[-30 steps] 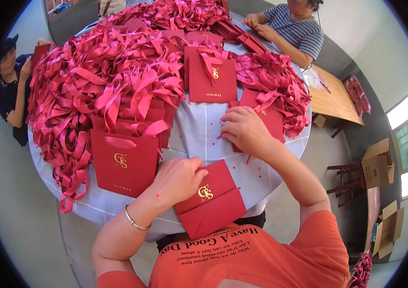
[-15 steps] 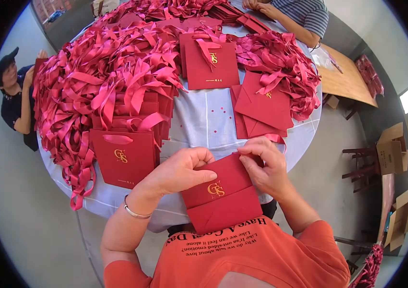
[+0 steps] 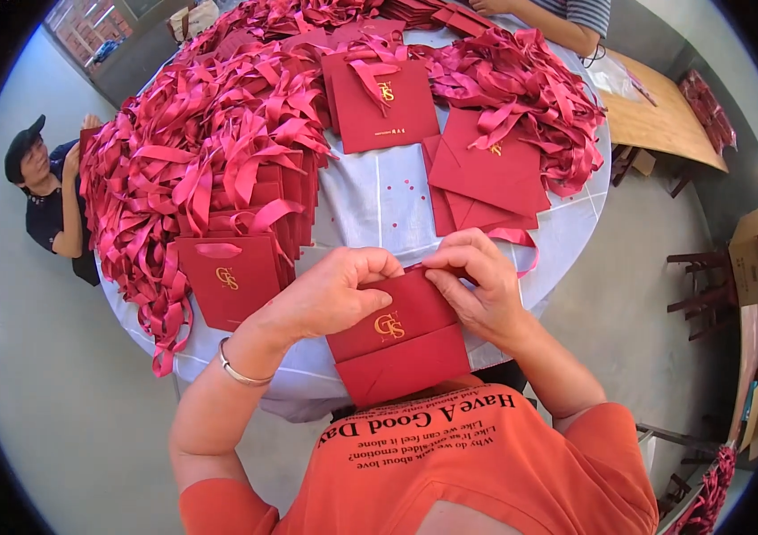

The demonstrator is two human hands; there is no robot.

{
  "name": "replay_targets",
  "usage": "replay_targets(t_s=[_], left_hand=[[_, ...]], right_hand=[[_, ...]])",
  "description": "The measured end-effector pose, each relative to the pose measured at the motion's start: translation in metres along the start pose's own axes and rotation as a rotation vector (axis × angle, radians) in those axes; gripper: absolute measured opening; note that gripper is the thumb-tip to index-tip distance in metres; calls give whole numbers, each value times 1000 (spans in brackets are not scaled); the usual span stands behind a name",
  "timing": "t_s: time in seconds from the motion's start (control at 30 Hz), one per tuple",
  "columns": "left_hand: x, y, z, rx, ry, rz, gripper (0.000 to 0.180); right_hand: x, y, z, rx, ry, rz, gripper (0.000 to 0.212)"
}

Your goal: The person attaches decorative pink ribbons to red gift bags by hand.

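Observation:
A red paper gift bag [image 3: 403, 364] with a gold monogram is held in front of my chest at the near edge of the table, its bottom part folded flat. My left hand [image 3: 330, 290] grips its upper left, thumb along the front and the other fingers curled at the top edge. At the bag's top right edge my right hand [image 3: 475, 283] pinches with thumb and bent fingers; whatever lies between those fingertips is too small to make out. To the left of my hands stands a row of similar bags [image 3: 234, 303] with pink ribbon handles.
Pink ribbons [image 3: 209, 125] from many bags heap over the left and far side of the round table, which has a white cloth [image 3: 365, 201]. More red bags [image 3: 490, 169] lie ahead to the right. One person [image 3: 45, 192] is at the left, another [image 3: 566, 22] at the far right. Stools [image 3: 700, 285] and cartons [image 3: 757, 254] stand rightward.
The whole view has shifted a little. My right fingertips have moved inward along the bag's top edge, nearer my left hand. Both hands keep hold of the same bag.

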State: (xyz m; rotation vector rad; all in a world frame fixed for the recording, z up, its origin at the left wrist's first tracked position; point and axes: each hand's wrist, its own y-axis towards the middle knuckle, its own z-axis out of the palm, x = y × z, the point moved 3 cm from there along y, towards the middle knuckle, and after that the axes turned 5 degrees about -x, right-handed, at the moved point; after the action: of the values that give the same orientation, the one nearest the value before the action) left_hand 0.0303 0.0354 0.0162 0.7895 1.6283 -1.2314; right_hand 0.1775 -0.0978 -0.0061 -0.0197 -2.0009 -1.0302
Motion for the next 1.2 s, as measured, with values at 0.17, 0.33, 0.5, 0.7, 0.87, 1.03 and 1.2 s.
replay_targets(t_s=[0.17, 0.33, 0.5, 0.7, 0.87, 1.03, 1.2], left_hand=[[6, 2, 7, 67, -23, -32, 20], [11, 7, 12, 80, -355, -44, 22], [23, 8, 9, 101, -377, -49, 22], [28, 11, 6, 114, -393, -37, 18], [31, 15, 5, 126, -413, -46, 16], [31, 16, 6, 105, -437, -121, 20], [28, 15, 10, 70, -415, -132, 22]], right_hand=[[-5, -3, -3, 59, 126, 93, 17], [-10, -7, -5, 70, 189, 180, 16], [-7, -9, -2, 42, 178, 222, 15], [-8, -11, 0, 68, 142, 264, 15], [-8, -9, 0, 52, 90, 275, 14], [-4, -12, -14, -43, 25, 255, 16], [4, -18, -24, -44, -59, 250, 18]])
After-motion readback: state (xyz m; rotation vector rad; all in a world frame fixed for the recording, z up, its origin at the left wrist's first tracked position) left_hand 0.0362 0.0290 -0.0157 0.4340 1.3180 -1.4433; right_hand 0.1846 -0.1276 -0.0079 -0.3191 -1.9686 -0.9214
